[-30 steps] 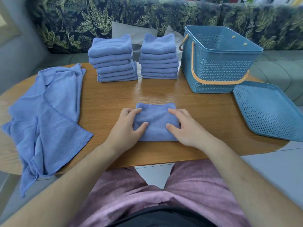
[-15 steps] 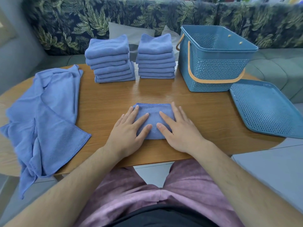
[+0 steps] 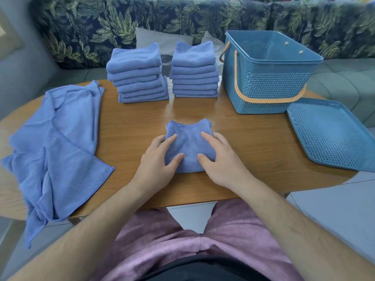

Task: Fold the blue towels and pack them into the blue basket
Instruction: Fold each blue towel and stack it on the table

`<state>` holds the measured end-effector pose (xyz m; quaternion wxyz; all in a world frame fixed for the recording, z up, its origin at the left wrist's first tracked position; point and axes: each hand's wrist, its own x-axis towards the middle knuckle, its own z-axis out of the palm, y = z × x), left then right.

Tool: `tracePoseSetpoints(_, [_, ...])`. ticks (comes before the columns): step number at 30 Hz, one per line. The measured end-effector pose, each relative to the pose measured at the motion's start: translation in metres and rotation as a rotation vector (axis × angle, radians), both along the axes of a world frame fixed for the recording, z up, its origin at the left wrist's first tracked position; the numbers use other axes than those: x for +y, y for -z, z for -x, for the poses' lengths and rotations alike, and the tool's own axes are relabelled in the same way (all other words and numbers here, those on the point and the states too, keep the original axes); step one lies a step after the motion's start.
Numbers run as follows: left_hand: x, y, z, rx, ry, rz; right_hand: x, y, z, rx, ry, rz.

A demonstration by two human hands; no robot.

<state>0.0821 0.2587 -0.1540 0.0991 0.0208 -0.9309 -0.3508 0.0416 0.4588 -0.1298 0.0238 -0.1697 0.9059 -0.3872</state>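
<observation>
Folded towel gripped between left hand and right hand, blue basket open-topped, lid beside it

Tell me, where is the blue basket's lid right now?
In the head view, the lid lies flat at the table's right end, just right of the blue basket and nearer the person.

Basket lid partly off-frame.
</observation>
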Motion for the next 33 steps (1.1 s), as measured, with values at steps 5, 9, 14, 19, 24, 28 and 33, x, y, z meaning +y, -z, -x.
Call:
tracePoseSetpoints(5, [-0.005, -0.013, 0.007, 0.060, -0.009, -0.181, -0.001, -0.011, 0.010, 0.054, -0.009, 0.104])
tracePoseSetpoints(9, [-0.013, -0.047, 0.041, 0.072, -0.022, -0.240, -0.006, -0.039, 0.045, 0.127, -0.031, 0.064])
tracePoseSetpoints(14, [-0.022, -0.108, 0.120, 0.178, -0.044, -0.186, -0.017, -0.094, 0.121, 0.245, 0.001, -0.016])
tracePoseSetpoints(19, [-0.026, -0.152, 0.212, 0.223, -0.038, -0.080, -0.036, -0.142, 0.200, 0.322, 0.041, -0.146])
tracePoseSetpoints(24, [-0.033, -0.178, 0.290, 0.197, -0.029, 0.030, -0.057, -0.169, 0.273, 0.307, 0.072, -0.331])
tracePoseSetpoints(28, [-0.041, -0.177, 0.337, 0.159, -0.070, 0.134, -0.071, -0.164, 0.315, 0.302, 0.137, -0.510])
tracePoseSetpoints(33, [-0.049, -0.137, 0.369, 0.076, -0.050, 0.344, -0.094, -0.132, 0.343, 0.249, 0.120, -0.857])
